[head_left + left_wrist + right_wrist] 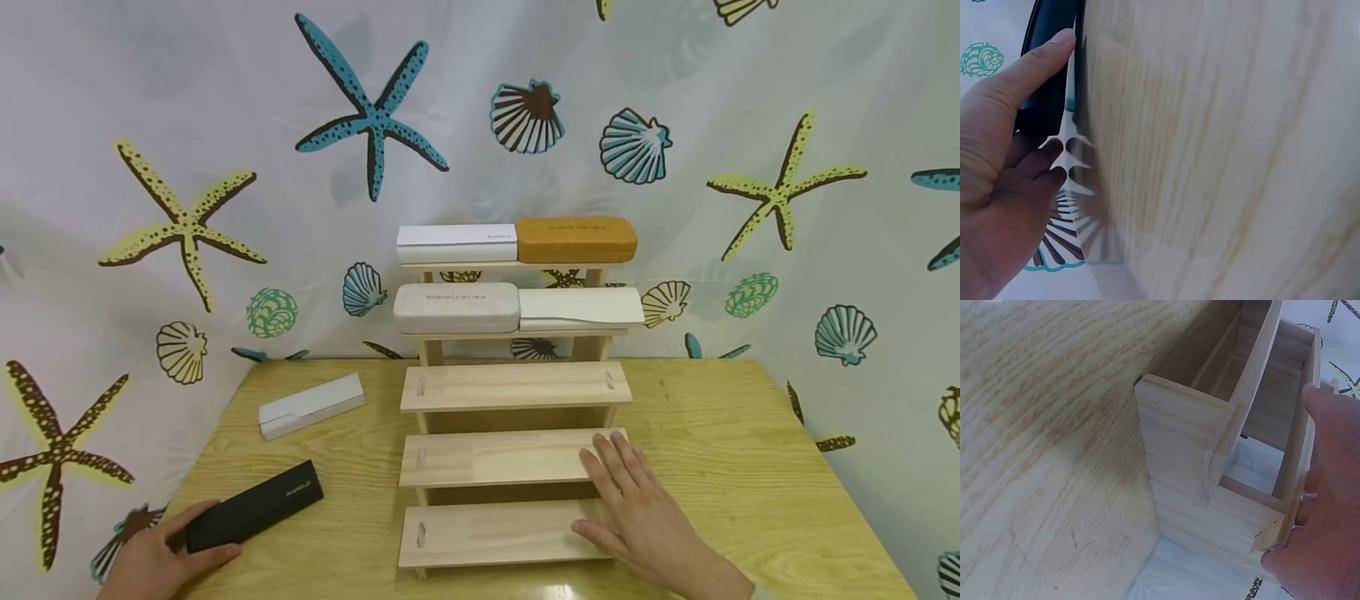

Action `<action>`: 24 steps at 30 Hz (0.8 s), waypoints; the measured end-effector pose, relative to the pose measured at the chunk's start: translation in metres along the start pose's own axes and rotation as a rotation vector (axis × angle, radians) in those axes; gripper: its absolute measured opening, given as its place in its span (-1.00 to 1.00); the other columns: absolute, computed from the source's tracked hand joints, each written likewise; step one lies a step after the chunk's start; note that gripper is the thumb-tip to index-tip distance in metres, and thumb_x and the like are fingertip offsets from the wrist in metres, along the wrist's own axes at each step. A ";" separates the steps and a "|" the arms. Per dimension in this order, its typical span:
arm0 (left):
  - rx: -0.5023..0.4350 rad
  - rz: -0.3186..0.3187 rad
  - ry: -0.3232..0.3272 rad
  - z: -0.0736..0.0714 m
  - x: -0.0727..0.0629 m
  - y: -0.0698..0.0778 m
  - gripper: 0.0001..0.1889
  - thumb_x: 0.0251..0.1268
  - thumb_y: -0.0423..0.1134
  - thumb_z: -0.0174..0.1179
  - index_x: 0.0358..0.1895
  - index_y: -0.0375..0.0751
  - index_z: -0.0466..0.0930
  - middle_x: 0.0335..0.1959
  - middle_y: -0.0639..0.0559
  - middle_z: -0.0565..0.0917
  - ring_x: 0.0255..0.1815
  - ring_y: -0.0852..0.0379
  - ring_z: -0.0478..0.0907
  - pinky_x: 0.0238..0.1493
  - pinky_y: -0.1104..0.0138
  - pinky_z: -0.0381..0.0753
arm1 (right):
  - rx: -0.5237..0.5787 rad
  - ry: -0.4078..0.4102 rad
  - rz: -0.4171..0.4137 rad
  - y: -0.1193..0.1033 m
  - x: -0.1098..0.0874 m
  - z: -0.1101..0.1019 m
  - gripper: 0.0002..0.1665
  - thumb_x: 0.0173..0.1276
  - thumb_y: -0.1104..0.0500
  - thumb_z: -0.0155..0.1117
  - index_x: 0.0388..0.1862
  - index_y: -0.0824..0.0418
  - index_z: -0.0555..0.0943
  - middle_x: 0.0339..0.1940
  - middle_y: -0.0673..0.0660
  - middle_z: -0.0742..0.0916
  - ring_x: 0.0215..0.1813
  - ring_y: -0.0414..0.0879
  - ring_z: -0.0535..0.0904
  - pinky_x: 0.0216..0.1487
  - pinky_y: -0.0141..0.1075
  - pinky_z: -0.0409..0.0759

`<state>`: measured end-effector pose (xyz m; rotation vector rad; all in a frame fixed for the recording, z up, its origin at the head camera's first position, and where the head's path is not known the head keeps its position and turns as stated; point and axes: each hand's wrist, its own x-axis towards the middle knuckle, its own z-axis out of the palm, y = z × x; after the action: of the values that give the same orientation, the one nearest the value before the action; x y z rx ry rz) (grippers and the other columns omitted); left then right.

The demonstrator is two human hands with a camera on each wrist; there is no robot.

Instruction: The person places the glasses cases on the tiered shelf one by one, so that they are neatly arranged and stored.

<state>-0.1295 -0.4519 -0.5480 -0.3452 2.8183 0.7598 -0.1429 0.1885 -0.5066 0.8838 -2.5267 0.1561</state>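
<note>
A black glasses case [258, 505] lies on the table at the lower left. My left hand [153, 554] grips its near-left end between thumb and fingers; the left wrist view shows the thumb along one side of the dark case [1047, 94]. To the right, a stepped wooden rack [513, 533] stands on the table. My right hand [645, 517] rests on the right end of its lower steps with fingers extended. In the right wrist view that hand [1335, 487] lies against the rack's boards [1260, 375].
A white glasses case [313, 406] lies behind the black one. On the top step are a white case [456, 243] and an orange-brown case [576, 240]. One step down sit a grey case [456, 308] and a cream case [581, 307]. A patterned curtain [465, 50] hangs behind.
</note>
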 end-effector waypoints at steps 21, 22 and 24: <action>-0.141 0.175 0.071 -0.052 -0.032 0.110 -0.01 0.15 0.33 0.49 0.59 -0.07 0.39 0.52 -0.45 0.42 0.45 -0.51 0.44 -0.11 0.43 0.70 | 0.034 -0.055 0.033 -0.001 0.000 -0.005 -0.01 0.60 -0.41 0.00 0.63 0.32 0.31 0.66 0.39 0.36 0.65 0.37 0.26 0.75 -0.16 -0.27; -0.150 0.186 0.068 -0.054 -0.034 0.117 -0.02 0.15 0.31 0.50 0.59 -0.06 0.40 0.53 -0.43 0.43 0.46 -0.50 0.44 -0.14 0.52 0.63 | 0.038 -0.059 0.037 -0.001 0.000 -0.006 -0.01 0.60 -0.41 0.01 0.63 0.32 0.30 0.66 0.38 0.35 0.65 0.37 0.25 0.76 -0.11 -0.17; -0.182 0.221 0.058 -0.056 -0.037 0.131 -0.05 0.17 0.25 0.52 0.58 -0.05 0.40 0.53 -0.40 0.43 0.49 -0.47 0.42 -0.11 0.60 0.58 | 0.040 -0.069 0.040 -0.002 0.000 -0.006 -0.01 0.60 -0.40 0.02 0.63 0.32 0.31 0.66 0.38 0.35 0.65 0.37 0.25 0.72 0.04 0.09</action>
<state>-0.1378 -0.3643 -0.4299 -0.0835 2.8809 1.0721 -0.1398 0.1886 -0.5010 0.8682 -2.6144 0.1928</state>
